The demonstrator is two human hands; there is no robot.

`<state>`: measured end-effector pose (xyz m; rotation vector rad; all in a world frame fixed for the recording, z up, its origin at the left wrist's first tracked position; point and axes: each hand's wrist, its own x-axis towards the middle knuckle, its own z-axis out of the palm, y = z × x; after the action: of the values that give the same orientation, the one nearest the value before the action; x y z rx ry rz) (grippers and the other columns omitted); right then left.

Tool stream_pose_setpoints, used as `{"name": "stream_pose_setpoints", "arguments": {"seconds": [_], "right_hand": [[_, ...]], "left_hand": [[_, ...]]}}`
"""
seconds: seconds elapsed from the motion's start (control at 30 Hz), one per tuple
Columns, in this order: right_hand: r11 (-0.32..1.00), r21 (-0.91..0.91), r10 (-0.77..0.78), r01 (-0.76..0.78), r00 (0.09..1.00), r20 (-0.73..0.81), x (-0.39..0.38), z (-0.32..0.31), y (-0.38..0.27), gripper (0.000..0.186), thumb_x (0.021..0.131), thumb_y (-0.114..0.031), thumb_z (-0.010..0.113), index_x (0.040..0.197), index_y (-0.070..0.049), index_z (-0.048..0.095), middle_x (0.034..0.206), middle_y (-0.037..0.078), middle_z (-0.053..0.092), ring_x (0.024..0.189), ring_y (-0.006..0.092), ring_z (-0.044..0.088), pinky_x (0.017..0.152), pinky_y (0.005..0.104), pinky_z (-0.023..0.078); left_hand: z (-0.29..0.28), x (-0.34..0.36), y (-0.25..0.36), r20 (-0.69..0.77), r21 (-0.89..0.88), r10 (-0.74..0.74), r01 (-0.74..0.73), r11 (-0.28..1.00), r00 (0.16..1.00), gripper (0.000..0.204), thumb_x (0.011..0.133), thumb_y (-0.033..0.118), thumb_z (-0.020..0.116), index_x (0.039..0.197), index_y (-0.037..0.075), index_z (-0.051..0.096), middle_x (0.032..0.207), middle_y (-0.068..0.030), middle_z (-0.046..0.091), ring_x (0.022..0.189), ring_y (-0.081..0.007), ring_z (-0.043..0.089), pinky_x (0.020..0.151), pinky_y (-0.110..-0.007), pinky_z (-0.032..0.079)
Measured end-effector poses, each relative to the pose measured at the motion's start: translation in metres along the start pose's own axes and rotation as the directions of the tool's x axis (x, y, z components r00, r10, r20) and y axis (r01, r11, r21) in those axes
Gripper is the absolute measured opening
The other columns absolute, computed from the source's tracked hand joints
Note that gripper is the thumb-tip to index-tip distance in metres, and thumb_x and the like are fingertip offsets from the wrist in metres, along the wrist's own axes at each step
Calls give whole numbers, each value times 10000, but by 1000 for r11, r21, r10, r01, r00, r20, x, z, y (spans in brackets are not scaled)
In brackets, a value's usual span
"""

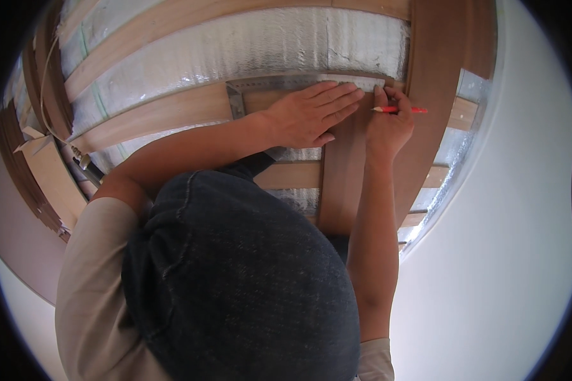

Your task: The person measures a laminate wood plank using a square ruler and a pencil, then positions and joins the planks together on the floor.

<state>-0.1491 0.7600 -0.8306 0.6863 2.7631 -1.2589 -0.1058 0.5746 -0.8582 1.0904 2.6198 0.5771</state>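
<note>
On a metal square (274,83), left hand (318,114) flat, fingers extended; right hand (389,124) (just beside) pinched around a red pencil (386,109).

A thin hose (42,95) meets a dark, partly hidden tool (94,171), its kind unclear, near stacked brown boards (20,166).

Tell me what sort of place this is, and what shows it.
Probably an indoor building site with an unfinished wooden floor: brown planks cover one part, while silver foil shows between bare battens elsewhere.
</note>
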Motion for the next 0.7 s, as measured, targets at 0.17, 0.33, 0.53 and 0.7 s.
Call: {"name": "stream_pose_setpoints", "arguments": {"seconds": [0.17, 0.33, 0.53, 0.7], "right_hand": [[1000, 0, 30, -30, 1000, -1, 0, 0, -3, 195, 948, -187, 815, 1049, -29, 763, 889, 69, 768, 805, 171, 687, 763, 333, 555], [1000, 1, 32, -32, 999, 2, 0, 0, -3, 197, 952, -192, 814, 1055, -32, 762, 889, 68, 768, 811, 174, 690, 769, 333, 555], [999, 4, 43, -43, 999, 7, 0, 1, -4, 198, 954, -193, 814, 1052, -29, 761, 904, 69, 771, 822, 174, 693, 773, 334, 557], [999, 13, 48, -48, 999, 11, 1, 0, -5, 198, 954, -190, 815, 1045, -24, 757, 892, 61, 764, 816, 160, 682, 768, 325, 552]], "left_hand": [[0, 1, -3, 6, -31, -6, 6, 1000, 1000, 806, 1015, 496, 591, 1643, 40, 372, 1763, -117, 250, 1650, -244, 150, 1351, -437, 63], [1, 2, -2, -22, -60, -6, 5, 998, 1000, 811, 985, 474, 631, 1625, 34, 401, 1758, -120, 265, 1648, -245, 163, 1351, -440, 74], [3, 0, -2, -69, -80, -5, 0, 997, 998, 823, 956, 450, 666, 1614, 25, 413, 1749, -126, 288, 1643, -248, 185, 1350, -441, 84], [4, 1, 0, -63, -68, -9, 5, 998, 998, 830, 951, 454, 667, 1613, 22, 413, 1750, -130, 284, 1643, -253, 183, 1349, -444, 88]]}}
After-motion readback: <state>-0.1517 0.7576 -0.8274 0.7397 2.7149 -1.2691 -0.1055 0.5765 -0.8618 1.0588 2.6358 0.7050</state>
